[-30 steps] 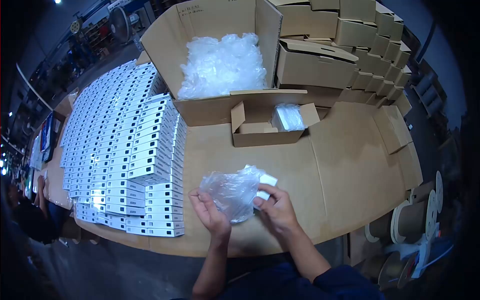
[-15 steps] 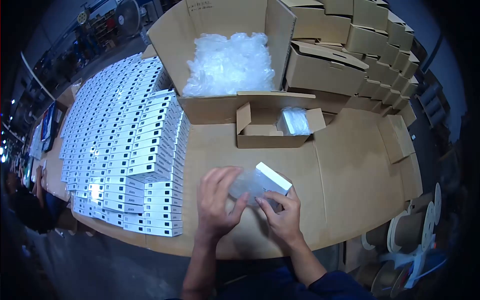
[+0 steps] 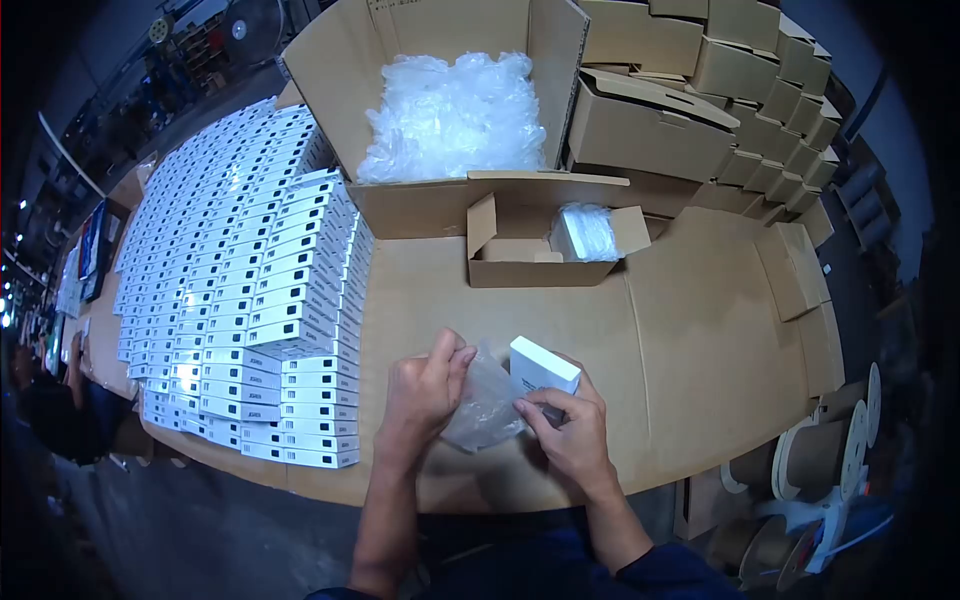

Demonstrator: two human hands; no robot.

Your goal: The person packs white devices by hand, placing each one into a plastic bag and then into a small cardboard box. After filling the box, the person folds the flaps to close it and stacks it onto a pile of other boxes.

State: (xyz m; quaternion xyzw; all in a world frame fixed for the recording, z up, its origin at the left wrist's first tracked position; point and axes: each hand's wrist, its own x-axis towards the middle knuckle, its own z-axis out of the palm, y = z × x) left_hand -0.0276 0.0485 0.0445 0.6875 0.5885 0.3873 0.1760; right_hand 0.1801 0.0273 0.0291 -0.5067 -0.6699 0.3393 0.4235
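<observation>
My left hand (image 3: pixel 418 398) pinches the edge of a translucent plastic bag (image 3: pixel 482 408), which hangs between my hands. In my right hand (image 3: pixel 568 425) is a small white box (image 3: pixel 543 368), tilted, with fine print on its side. The bag reaches across to my right fingertips; whether they also grip it I cannot tell. Beyond my hands stands an open cardboard carton (image 3: pixel 540 274). At its right end are white boxes wrapped in clear plastic (image 3: pixel 586 233).
Many white boxes (image 3: pixel 290 270) are stacked to the left. A large carton (image 3: pixel 405 212) at the back holds a heap of clear plastic bags (image 3: pixel 455 120). Folded brown cartons (image 3: pixel 655 125) pile up back right. Spools (image 3: pixel 825 455) stand lower right. Another person (image 3: pixel 75 410) is far left.
My left hand has gone from spread fingers to a pinch on the bag, which now hangs stretched lower between my hands. More of the white box's side shows. The view has shifted slightly.
</observation>
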